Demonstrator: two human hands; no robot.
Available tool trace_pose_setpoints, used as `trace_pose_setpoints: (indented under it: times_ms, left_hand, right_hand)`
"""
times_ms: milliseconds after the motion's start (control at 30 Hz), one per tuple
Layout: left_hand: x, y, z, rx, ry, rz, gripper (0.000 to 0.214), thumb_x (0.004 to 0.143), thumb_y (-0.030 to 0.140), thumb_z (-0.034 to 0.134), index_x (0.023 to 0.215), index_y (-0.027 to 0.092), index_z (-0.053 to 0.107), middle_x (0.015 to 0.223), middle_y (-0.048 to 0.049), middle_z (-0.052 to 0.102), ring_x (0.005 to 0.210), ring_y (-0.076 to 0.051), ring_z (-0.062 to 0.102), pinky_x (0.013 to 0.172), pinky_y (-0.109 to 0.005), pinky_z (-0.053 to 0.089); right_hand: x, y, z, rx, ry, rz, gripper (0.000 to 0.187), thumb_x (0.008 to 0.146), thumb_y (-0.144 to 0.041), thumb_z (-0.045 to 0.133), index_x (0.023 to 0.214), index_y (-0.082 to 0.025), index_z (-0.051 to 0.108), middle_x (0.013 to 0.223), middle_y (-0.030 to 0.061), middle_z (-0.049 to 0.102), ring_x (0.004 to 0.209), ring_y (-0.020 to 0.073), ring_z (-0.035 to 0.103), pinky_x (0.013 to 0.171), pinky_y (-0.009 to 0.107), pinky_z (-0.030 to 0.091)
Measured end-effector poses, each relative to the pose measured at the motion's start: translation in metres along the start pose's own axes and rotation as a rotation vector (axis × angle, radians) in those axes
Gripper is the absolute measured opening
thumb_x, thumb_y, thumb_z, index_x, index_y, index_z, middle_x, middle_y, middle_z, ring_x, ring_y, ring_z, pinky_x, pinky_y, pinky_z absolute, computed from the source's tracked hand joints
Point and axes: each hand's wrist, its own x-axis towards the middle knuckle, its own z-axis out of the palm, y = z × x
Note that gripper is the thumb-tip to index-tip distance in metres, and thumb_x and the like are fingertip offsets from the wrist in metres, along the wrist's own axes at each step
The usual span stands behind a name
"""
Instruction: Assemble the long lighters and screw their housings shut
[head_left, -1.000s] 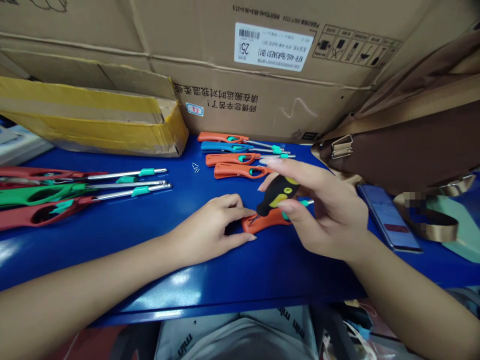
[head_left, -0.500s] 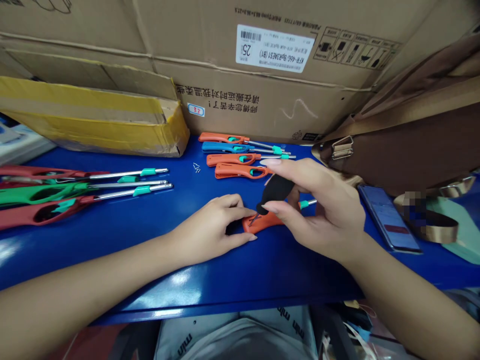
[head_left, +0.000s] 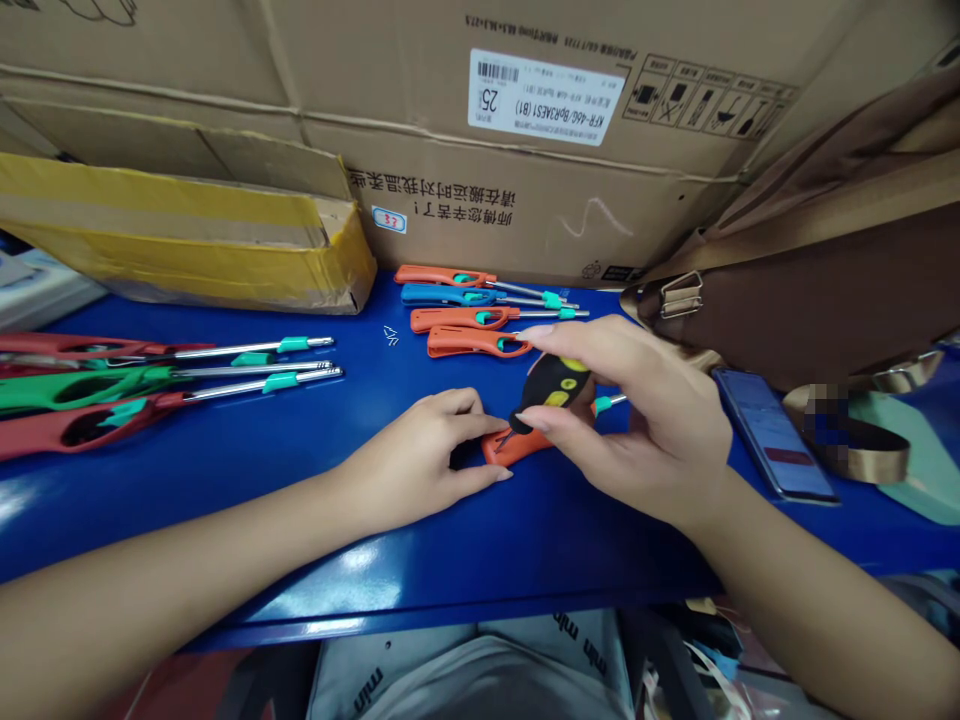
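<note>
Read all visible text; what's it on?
"KFR-46G/BpR3AES1(B1)": white label, upside down.
"25": same label.
"师傅您辛苦了!": cardboard box, upside down.
"请在搬运时对我温柔些": same box.
"min": grey cloth on lap.
Unclear: sticker digits, small print, phone screen.

I get soft, even light; white glare on the glossy blue tabletop [head_left: 420, 565], nearside of the left hand [head_left: 420, 460]. Pixelated patch [head_left: 828, 402] right of the right hand [head_left: 637, 420]. Forearms [head_left: 225, 555] stretch toward frame edges; floor [head_left: 176, 685] dimmer.
</note>
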Motion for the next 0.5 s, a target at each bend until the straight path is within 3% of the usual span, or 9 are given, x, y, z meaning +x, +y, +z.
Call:
trace_pose_setpoints:
  times_ms: [167, 267, 400, 500]
  left_hand:
    - [0.0006, 0.0018, 0.0000, -0.008, -0.013, -0.020, 0.030, 0.094, 0.034, 0.072, 0.119, 0.019, 0.073, 0.100, -0.0058, 0.064, 0.092, -0.021, 0.064, 0.084, -0.037, 0.054]
    - [0.0006, 0.0024, 0.0001, -0.009, -0.011, -0.028, 0.027, 0.094, 0.034, 0.071, 0.117, 0.020, 0.074, 0.103, -0.0062, 0.065, 0.093, -0.021, 0.064, 0.084, -0.037, 0.055]
    - [0.0010, 0.0030, -0.0004, -0.015, -0.012, -0.030, 0.022, 0.095, 0.033, 0.071, 0.112, 0.020, 0.075, 0.096, -0.0049, 0.063, 0.089, -0.020, 0.063, 0.080, -0.035, 0.054]
    - [0.0012, 0.0029, -0.0010, -0.006, -0.014, -0.027, 0.028, 0.094, 0.034, 0.072, 0.118, 0.019, 0.075, 0.093, -0.0047, 0.062, 0.087, -0.020, 0.062, 0.082, -0.036, 0.054]
  right_hand:
    - [-0.0008, -0.0017, 0.0008, 0.192, -0.051, 0.076, 0.047, 0.103, -0.018, 0.051, 0.148, -0.025, 0.051, 0.139, 0.0081, 0.068, 0.113, 0.0232, 0.072, 0.091, 0.040, 0.066]
    - [0.0011, -0.0011, 0.0020, 0.201, -0.018, 0.006, 0.043, 0.100, -0.017, 0.059, 0.142, -0.025, 0.058, 0.130, 0.0072, 0.073, 0.109, 0.0226, 0.073, 0.089, 0.039, 0.065]
    - [0.0030, -0.0012, 0.0017, 0.062, 0.037, -0.075, 0.042, 0.097, -0.029, 0.069, 0.139, -0.029, 0.061, 0.121, 0.0060, 0.077, 0.098, 0.0235, 0.074, 0.085, 0.040, 0.066]
    - [0.0019, -0.0027, 0.0011, 0.124, -0.017, -0.015, 0.043, 0.105, -0.026, 0.051, 0.148, -0.026, 0.053, 0.135, 0.0079, 0.071, 0.116, 0.0249, 0.071, 0.095, 0.044, 0.063]
